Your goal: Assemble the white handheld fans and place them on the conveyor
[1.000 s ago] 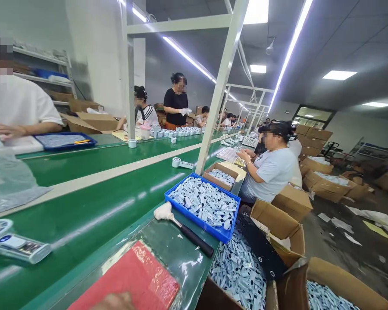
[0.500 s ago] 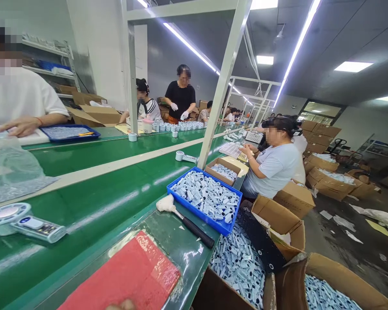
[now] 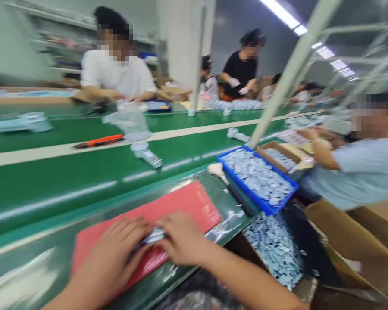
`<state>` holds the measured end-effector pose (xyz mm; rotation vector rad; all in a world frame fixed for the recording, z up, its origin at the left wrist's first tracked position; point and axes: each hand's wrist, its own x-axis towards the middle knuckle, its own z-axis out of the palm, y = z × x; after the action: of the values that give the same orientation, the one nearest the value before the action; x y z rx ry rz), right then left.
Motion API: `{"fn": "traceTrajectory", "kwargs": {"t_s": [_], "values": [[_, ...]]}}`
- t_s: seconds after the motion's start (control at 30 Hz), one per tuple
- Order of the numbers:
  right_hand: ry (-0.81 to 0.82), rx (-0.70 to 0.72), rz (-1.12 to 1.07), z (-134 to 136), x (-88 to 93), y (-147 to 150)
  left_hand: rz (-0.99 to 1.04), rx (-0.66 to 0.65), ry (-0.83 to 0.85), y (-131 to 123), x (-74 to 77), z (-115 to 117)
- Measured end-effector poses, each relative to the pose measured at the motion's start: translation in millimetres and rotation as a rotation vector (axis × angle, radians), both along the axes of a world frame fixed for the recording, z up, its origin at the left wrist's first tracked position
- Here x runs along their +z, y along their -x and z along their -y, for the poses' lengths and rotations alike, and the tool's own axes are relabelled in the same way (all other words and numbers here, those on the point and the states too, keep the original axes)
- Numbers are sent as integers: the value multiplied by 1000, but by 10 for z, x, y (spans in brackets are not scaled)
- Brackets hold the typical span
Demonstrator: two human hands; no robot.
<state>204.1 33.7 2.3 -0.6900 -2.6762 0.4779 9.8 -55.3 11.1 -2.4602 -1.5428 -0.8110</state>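
View's swung left; both my hands now show, vs a sliver of one before. Reads as two-handed work now. Left hand (image 3: 118, 245) and right hand (image 3: 183, 237) pinch opposite ends of a small pale part (image 3: 157, 235), over the red pad (image 3: 184, 199) on the worktop (image 3: 56, 241). Backs up, fingertips nearly meeting.

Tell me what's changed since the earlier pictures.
The view has swung left. The left hand and right hand have come up over the red mat with a small, blurred part held between them; before, only a bit of one hand showed at the bottom edge. The black-handled tool still lies beside the blue tray.
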Motion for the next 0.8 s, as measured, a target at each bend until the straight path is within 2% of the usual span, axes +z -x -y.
{"fn": "traceTrajectory", "kwargs": {"t_s": [0.03, 0.1, 0.2, 0.37, 0.43, 0.5, 0.57, 0.63, 0.7, 0.8], "values": [[44, 22, -28, 19, 9, -28, -15, 76, 53, -30, 22, 78], [128, 70, -68, 18, -25, -51, -64, 150, 177, -79, 70, 128], [185, 98, -106, 4, -106, -43, -96, 178, 321, -107, 146, 99], [204, 97, -234, 31, -115, -138, -233, 177, 345, -138, 358, 37], [146, 48, -267, -18, -97, -260, -318, 166, 344, -25, 443, -70], [65, -41, -275, -142, -75, -442, -398, 131, 317, 251, 506, -277], [-11, -157, -262, -340, -43, -684, -467, 126, 223, 675, 526, -601], [-80, -300, -225, -591, 12, -961, -519, 195, 72, 1149, 496, -998], [-149, -496, -108, -875, 87, -1220, -535, 281, 11, 1554, 433, -1363], [-220, -761, 106, -1350, 202, -1456, -533, 377, -18, 1862, 323, -1671]]}}
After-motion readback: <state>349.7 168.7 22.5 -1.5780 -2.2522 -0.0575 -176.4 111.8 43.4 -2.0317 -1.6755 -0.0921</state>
